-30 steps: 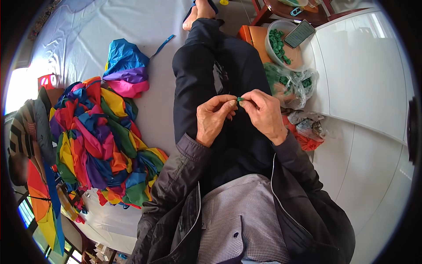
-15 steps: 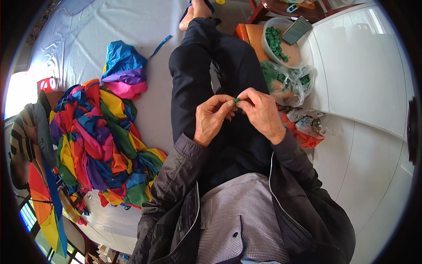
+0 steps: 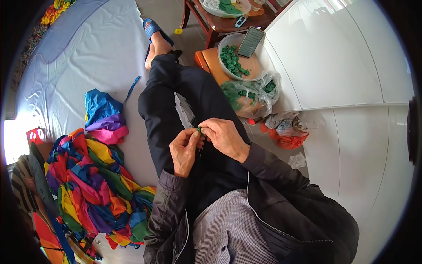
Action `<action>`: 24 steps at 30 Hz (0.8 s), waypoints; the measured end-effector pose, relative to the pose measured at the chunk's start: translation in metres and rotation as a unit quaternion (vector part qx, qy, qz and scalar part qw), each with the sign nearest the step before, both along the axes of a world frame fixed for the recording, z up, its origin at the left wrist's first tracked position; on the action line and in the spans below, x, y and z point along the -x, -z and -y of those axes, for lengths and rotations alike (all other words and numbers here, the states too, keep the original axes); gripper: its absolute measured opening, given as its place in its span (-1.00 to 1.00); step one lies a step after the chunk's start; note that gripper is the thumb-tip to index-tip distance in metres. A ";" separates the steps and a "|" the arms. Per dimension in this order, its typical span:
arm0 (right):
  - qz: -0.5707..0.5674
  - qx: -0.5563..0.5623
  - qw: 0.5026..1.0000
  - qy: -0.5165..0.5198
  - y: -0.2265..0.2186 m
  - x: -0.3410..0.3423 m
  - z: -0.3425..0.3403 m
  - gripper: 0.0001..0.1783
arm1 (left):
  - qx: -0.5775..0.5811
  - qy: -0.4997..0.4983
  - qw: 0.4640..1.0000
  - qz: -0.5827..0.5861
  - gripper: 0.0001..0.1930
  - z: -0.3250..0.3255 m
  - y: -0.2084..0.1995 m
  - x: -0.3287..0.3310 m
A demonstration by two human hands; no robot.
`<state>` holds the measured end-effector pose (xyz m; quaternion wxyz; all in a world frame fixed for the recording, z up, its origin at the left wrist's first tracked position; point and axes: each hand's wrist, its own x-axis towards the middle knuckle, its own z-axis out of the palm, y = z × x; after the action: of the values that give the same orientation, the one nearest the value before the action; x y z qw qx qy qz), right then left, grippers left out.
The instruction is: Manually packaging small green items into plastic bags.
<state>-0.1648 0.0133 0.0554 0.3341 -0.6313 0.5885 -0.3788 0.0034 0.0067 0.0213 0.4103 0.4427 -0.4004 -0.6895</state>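
Over my lap, my left hand (image 3: 183, 152) pinches a small green piece (image 3: 199, 129) between thumb and fingertips. Fingertips of my right hand (image 3: 226, 140) close on the same piece from the other side, so the two hands meet at it. Fingers cover most of the piece, and its exact kind cannot be made out. A thin dark strand seems to hang just below the hands. On my dark trousers, beyond the hands, lies a crinkled silver-grey strip (image 3: 183, 110).
Ahead right, a clear tub (image 3: 223, 42) of green round pieces has a phone (image 3: 251, 42) on its rim. Beside it are a plastic bag (image 3: 246, 99) and a red bag (image 3: 290, 138). A wooden chair (image 3: 222, 25) stands beyond. Rainbow fabric (image 3: 96, 185) is heaped at left.
The view has swung, so my hands, legs and the tub appear farther left; more of the chair and the silver-grey strip shows. Both hands keep their pinch on the green piece.
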 end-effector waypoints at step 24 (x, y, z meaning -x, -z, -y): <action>0.013 -0.016 0.999 -0.027 0.006 0.004 0.003 -0.85 | 0.011 0.012 0.999 0.038 -0.84 0.001 0.001 -0.001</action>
<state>-0.1688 0.0106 0.0491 0.3614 -0.6365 0.5730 -0.3686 0.0046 0.0060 0.0205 0.3909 0.4596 -0.4285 -0.6726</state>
